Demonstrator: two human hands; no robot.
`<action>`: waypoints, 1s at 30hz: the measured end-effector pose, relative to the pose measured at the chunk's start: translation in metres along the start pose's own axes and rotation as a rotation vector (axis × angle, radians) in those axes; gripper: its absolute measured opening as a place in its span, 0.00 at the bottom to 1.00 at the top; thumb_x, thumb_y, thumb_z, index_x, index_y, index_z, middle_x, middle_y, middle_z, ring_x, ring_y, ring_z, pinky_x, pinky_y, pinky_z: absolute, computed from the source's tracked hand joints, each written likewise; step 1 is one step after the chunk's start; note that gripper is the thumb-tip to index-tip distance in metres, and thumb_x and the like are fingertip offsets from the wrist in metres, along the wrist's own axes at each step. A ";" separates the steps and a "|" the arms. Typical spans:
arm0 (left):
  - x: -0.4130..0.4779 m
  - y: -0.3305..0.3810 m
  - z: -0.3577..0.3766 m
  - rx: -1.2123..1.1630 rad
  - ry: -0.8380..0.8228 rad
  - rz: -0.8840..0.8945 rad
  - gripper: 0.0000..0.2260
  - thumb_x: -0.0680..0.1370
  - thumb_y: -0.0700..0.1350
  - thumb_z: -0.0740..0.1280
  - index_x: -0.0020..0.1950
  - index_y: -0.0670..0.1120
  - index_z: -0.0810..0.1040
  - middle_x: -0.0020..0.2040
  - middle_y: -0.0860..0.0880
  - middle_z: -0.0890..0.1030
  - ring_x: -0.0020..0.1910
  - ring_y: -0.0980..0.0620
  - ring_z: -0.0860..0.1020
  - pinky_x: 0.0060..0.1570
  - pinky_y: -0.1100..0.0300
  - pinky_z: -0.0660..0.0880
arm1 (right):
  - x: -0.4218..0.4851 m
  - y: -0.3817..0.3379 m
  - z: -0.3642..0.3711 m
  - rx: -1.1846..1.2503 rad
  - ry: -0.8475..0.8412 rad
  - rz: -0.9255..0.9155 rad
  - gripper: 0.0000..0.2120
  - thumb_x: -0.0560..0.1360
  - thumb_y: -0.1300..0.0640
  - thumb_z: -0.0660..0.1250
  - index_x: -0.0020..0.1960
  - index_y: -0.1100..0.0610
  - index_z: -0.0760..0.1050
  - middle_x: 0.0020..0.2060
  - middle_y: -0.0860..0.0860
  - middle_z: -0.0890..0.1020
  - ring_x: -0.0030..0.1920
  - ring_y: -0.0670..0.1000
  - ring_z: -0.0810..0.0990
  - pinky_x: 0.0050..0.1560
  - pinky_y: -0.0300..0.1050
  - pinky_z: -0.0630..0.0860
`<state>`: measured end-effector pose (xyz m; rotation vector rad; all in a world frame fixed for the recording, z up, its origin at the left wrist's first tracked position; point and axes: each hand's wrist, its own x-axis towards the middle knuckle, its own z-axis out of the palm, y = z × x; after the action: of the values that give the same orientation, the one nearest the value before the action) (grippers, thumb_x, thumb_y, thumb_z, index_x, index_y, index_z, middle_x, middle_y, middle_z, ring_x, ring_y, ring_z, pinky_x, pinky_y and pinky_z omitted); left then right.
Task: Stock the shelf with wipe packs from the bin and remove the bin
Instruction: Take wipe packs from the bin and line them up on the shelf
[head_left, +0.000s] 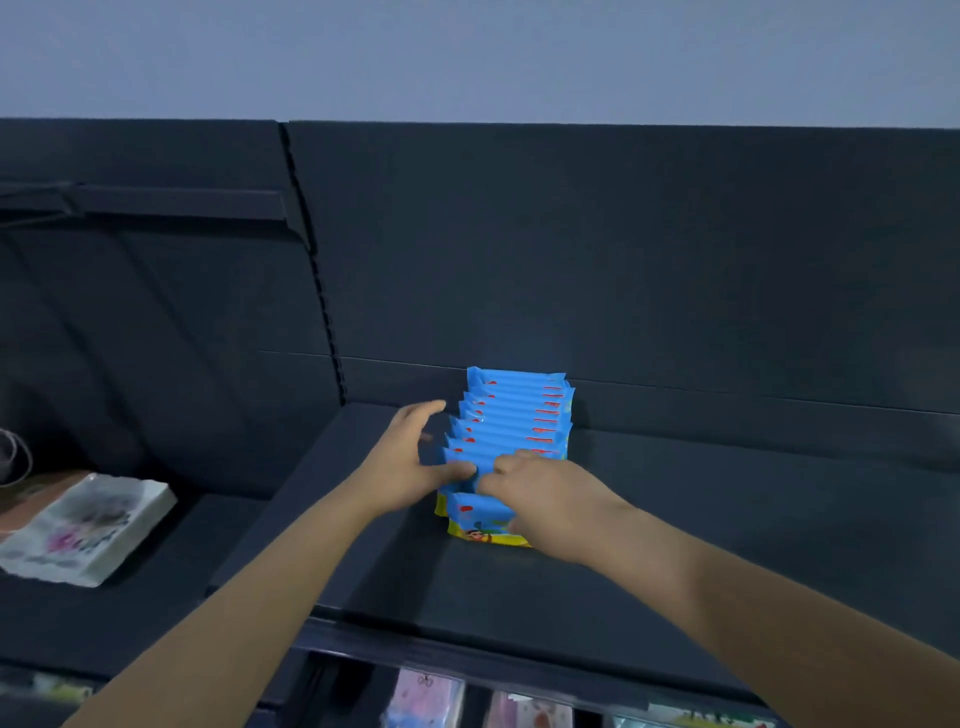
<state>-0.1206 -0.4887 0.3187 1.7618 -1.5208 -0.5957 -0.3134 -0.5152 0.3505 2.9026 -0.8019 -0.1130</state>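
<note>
Wipe packs: a row of flat blue plastic wipe packs (511, 415) with red marks and yellow lower edges stands on edge. It runs from under both hands to the back panel beyond the fingertips.
Front pack: the nearest pack (483, 527) leans toward the person, just beneath the right palm.
Right hand: the right hand (540, 493) curls over the tops of the nearest packs, fingers hooked behind them and thumb seemingly on the front face, pinching them.
Left hand: the left hand (410, 457) sits just left of the row, fingers spread and fairly straight along the packs' left ends. Its thumb presses a pack top, almost touching the right fingertips.
Step in hand: probably seating the newest packs into the row and squaring it.
Next move: likely calls for pushing the leaning front packs upright and back while the left hand braces the ends, then letting go gently so nothing topples.
Bin: not in view, so how many packs remain cannot be told.
Surface: a dark matte metal shelf (675, 519) extends right of the right hand, and a dark back panel (623, 260) rises behind.
Left of the left forearm: a white plastic-wrapped pack (88, 525) lies on a lower shelf.
Below the wrists: pale packaged goods (431, 696) sit under the shelf lip.
Room: dim bluish light, with a pale wall (467, 52) above.
</note>
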 end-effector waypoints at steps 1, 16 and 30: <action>-0.001 -0.002 -0.001 -0.027 -0.011 -0.035 0.37 0.70 0.52 0.75 0.74 0.51 0.60 0.70 0.54 0.62 0.59 0.56 0.73 0.56 0.64 0.69 | 0.004 -0.002 0.002 -0.015 0.045 -0.002 0.21 0.76 0.64 0.63 0.67 0.54 0.66 0.55 0.53 0.71 0.57 0.54 0.71 0.52 0.49 0.73; 0.006 0.000 -0.001 0.042 -0.085 -0.016 0.31 0.77 0.58 0.63 0.76 0.48 0.57 0.75 0.51 0.58 0.71 0.54 0.62 0.68 0.59 0.63 | 0.008 0.014 0.035 -0.205 0.296 0.057 0.43 0.59 0.34 0.75 0.68 0.50 0.68 0.51 0.53 0.80 0.45 0.53 0.80 0.44 0.47 0.78; -0.046 0.002 -0.044 0.931 0.178 0.073 0.43 0.71 0.72 0.37 0.78 0.47 0.51 0.77 0.45 0.55 0.74 0.47 0.59 0.70 0.51 0.57 | 0.020 -0.014 -0.004 -0.053 0.337 0.144 0.46 0.68 0.24 0.48 0.73 0.55 0.64 0.66 0.55 0.74 0.64 0.56 0.76 0.59 0.52 0.74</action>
<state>-0.0983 -0.4338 0.3429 2.3089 -1.8662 0.3906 -0.2882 -0.5131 0.3519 2.6953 -0.9211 0.3523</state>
